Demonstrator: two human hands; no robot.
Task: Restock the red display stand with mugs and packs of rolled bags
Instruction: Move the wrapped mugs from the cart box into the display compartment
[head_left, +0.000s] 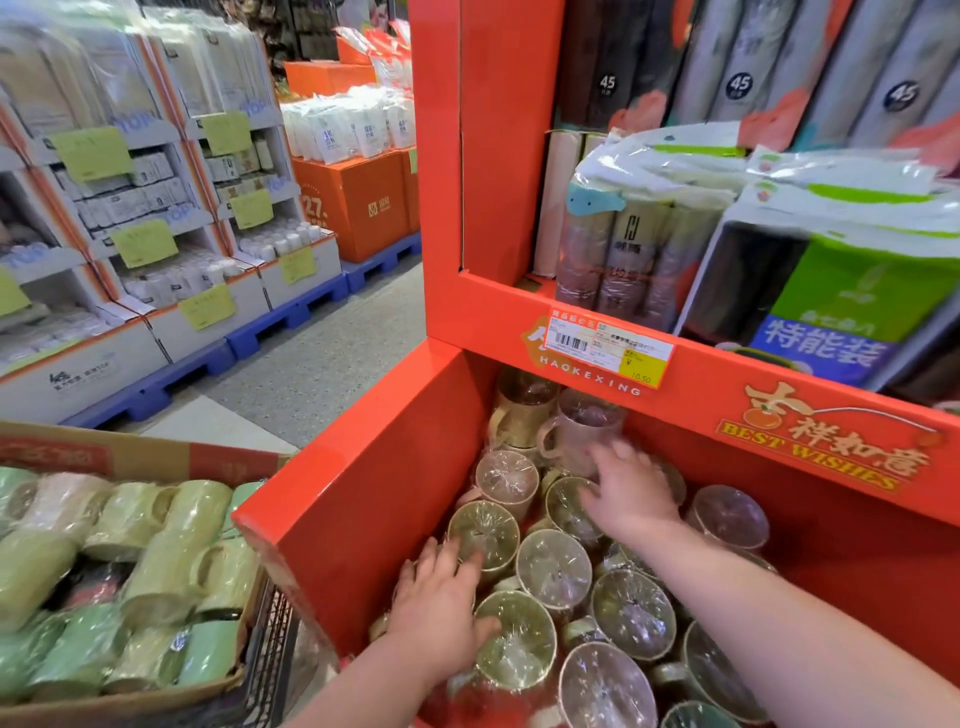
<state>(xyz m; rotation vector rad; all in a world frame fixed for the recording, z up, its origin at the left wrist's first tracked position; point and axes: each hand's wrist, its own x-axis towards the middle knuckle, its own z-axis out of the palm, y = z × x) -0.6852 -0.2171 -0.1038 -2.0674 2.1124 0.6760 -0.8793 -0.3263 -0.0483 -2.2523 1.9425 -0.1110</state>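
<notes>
The red display stand (363, 499) fills the right half of the head view. Its bottom bin holds several shrink-wrapped mugs (553, 566), most standing upright, with two stacked at the back (524, 410). My left hand (441, 608) rests on a green mug near the bin's left wall, fingers spread over it. My right hand (631, 493) lies flat with spread fingers on mugs deeper in the bin. On the shelf above stand packs of rolled bags (613, 249), beside green-and-blue labelled packs (841, 291).
A cardboard box (130, 457) full of wrapped green and pink mugs (156, 551) sits in a black cart at lower left. Across the grey aisle floor (332, 358) stand white shelves on blue pallets and orange boxes.
</notes>
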